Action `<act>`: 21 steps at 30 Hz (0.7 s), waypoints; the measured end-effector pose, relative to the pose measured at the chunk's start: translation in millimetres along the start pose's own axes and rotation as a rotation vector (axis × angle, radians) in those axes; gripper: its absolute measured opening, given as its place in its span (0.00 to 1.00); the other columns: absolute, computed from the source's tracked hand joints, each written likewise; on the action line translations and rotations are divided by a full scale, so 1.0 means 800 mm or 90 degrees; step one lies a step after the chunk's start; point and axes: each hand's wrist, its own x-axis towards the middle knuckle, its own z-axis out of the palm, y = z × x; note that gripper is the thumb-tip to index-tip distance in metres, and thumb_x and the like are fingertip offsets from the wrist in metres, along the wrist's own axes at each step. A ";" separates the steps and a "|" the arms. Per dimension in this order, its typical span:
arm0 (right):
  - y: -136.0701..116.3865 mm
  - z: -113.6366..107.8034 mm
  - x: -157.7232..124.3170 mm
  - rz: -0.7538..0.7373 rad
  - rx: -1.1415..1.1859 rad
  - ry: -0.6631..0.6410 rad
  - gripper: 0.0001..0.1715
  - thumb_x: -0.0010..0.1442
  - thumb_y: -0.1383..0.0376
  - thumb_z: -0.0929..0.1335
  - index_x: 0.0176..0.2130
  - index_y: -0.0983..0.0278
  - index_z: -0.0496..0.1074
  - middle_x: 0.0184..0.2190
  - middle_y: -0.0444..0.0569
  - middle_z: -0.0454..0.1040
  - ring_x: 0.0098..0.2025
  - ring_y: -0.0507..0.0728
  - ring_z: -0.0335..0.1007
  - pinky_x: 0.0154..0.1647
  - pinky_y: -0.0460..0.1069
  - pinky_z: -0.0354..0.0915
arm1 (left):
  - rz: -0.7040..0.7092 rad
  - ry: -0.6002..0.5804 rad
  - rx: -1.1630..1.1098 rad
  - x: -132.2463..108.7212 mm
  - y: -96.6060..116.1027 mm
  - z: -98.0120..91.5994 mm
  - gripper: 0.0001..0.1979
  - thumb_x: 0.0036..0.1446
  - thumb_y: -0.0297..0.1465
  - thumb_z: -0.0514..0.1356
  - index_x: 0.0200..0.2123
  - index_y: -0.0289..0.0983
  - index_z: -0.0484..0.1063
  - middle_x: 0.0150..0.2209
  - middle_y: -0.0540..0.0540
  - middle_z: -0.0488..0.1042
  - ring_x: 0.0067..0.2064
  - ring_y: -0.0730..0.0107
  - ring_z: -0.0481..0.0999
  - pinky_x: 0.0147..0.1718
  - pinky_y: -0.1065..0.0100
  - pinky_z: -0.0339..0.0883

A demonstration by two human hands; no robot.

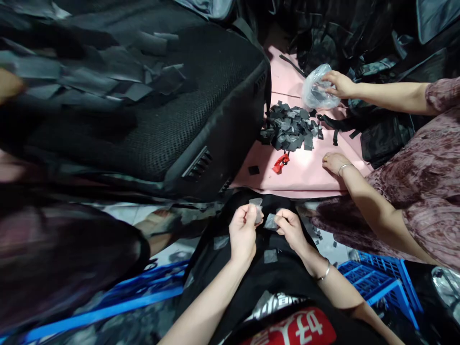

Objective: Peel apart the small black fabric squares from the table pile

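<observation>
Over my lap, my left hand (pixel 245 227) is closed on a thin, pale translucent grey piece (pixel 256 207) that pokes up between thumb and fingers. Just right of it, my right hand (pixel 289 226) pinches a small grey square piece (pixel 271 222) by its edge. The two pieces are close together but apart. Another grey square (pixel 270 256) lies flat on my dark clothing below the hands, and a paler scrap (pixel 221 242) rests to the left. Whether these are fabric or plastic, I cannot tell.
A pink-covered table (pixel 262 177) ahead carries a heap of dark square pieces (pixel 293 127) and red-handled snips (pixel 280 163). A co-worker's hand (pixel 339 85) touches a clear plastic bag (pixel 319 88); their other hand (pixel 336 164) rests on the table. A black mesh backpack (pixel 201 110) stands left. Blue crates (pixel 373 280) flank me.
</observation>
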 end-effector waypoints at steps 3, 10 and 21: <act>0.003 0.005 0.001 -0.044 -0.100 0.024 0.15 0.52 0.61 0.63 0.19 0.65 0.57 0.16 0.38 0.54 0.19 0.46 0.49 0.20 0.42 0.47 | 0.076 -0.007 0.086 -0.003 -0.009 0.001 0.11 0.54 0.38 0.60 0.27 0.36 0.68 0.24 0.51 0.69 0.27 0.74 0.67 0.29 0.71 0.62; 0.002 0.024 -0.002 0.016 -0.069 0.098 0.15 0.45 0.61 0.68 0.23 0.63 0.56 0.17 0.36 0.53 0.18 0.45 0.48 0.17 0.41 0.46 | 0.155 0.003 0.234 -0.008 -0.019 -0.005 0.09 0.56 0.36 0.56 0.29 0.37 0.68 0.28 0.49 0.69 0.31 0.70 0.69 0.32 0.69 0.63; 0.018 0.039 0.001 0.038 0.036 0.167 0.25 0.40 0.51 0.73 0.22 0.65 0.60 0.16 0.38 0.56 0.17 0.45 0.48 0.15 0.40 0.45 | 0.195 0.041 0.215 -0.011 -0.018 -0.005 0.10 0.59 0.38 0.53 0.31 0.39 0.67 0.30 0.47 0.69 0.33 0.65 0.70 0.35 0.67 0.64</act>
